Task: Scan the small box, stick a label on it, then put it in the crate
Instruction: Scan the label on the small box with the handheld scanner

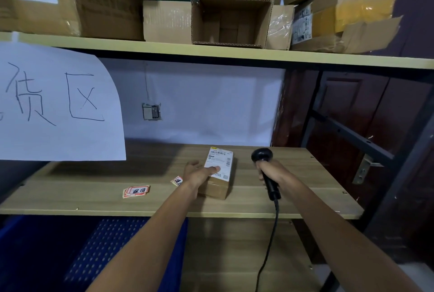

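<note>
The small box (217, 174) is plain brown cardboard with a white printed label on top. My left hand (199, 171) rests loosely on it, fingers spread. My right hand (270, 173) is clenched around the black scanner (266, 169).

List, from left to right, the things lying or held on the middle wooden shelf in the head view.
Stack of red-bordered stickers → left hand → small brown cardboard box with white shipping label → black handheld barcode scanner in the right hand.

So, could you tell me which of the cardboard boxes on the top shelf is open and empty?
The middle box, lying on its side with its open mouth facing the camera and bare cardboard inside. The boxes beside it are taped shut or crumpled; the small box sits on the lower shelf.
</note>
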